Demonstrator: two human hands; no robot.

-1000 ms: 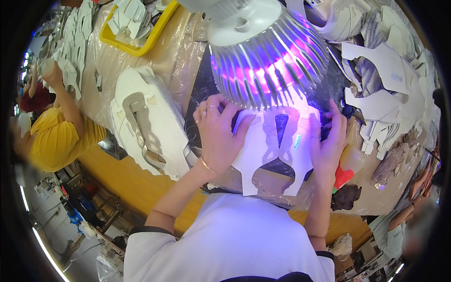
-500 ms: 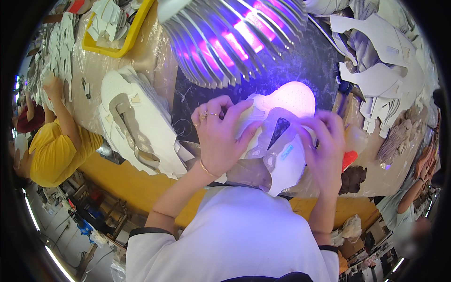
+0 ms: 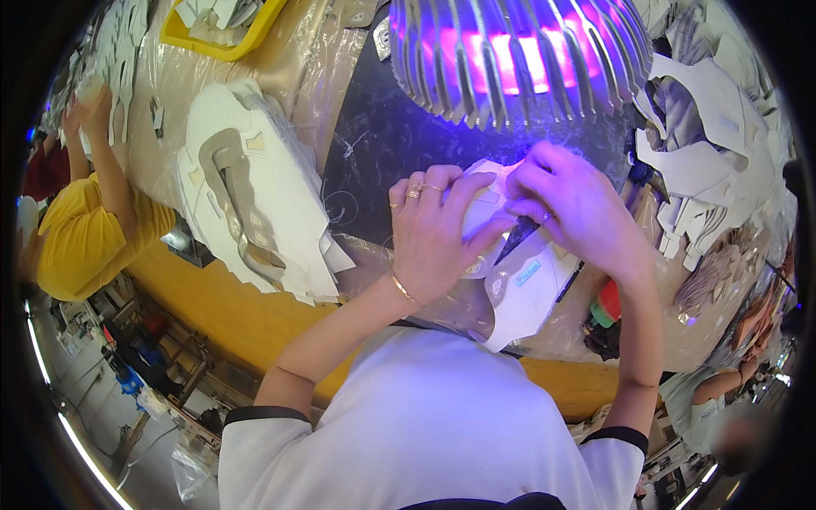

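Observation:
A white shoe upper with grey lining around its opening lies before me, its front part beneath the lamp's glow. My left hand, wearing rings and a bracelet, grips the upper's left side with bent fingers and thumb. Across its front part reaches my right hand, with fingers and thumb pinched together on the upper by the opening. That hand hides most of the toe part. A ribbed metal lamp, glowing purple and pink, hangs just beyond both hands.
Stacked white uppers lie on the left, near a yellow bin of pieces. A black mat lies below the lamp. On the right are white cut pieces, grey bundled pieces and a red-green object. A yellow-shirted person works at far left.
My right hand has moved left and inward over the upper's front part, covering the lit toe. My left hand keeps its hold. In the picture, the lamp now appears farther right and higher.

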